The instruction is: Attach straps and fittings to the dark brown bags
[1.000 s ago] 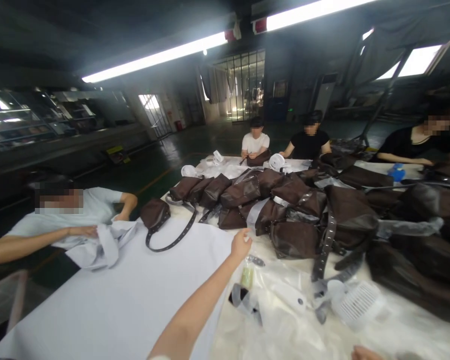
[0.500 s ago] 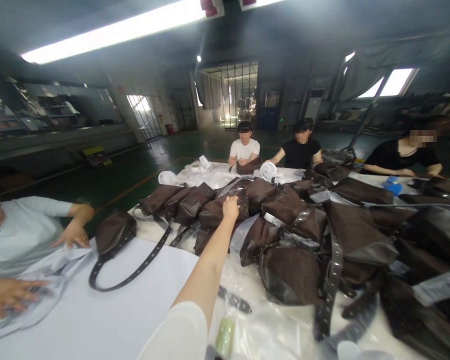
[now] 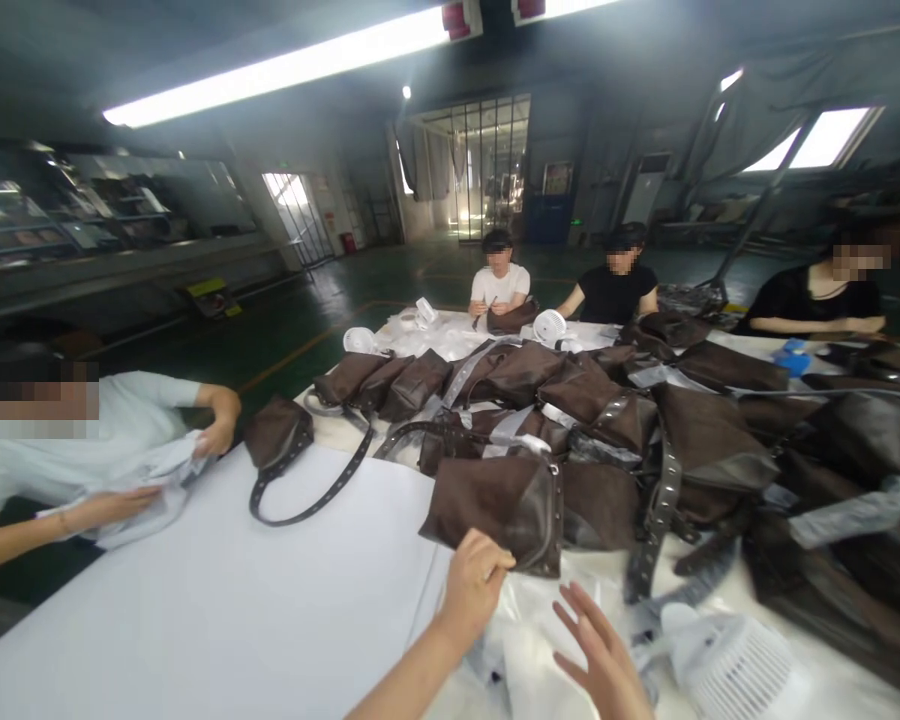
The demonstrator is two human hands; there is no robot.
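Observation:
My left hand (image 3: 478, 583) is closed on the near edge of a dark brown handbag (image 3: 487, 505), which is tilted above the near part of the table. A strap with metal eyelets (image 3: 556, 515) runs down the bag's right side. Just right of the bag's lower corner, my right hand (image 3: 598, 655) is open, fingers spread, holding nothing. Under both hands lies clear plastic (image 3: 529, 640). A white fan (image 3: 742, 665) stands close to the right hand.
Many brown bags (image 3: 709, 430) with studded straps cover the table's right side. A white board or sheet (image 3: 270, 600) spreads at left, with another bag (image 3: 276, 435) at its far edge. One co-worker (image 3: 150, 420) handles grey-white cloth at left; several others sit across.
My left hand has drawn a bag from the pile back toward me. My right hand has come into view. The co-worker at left has lifted the cloth off the white surface.

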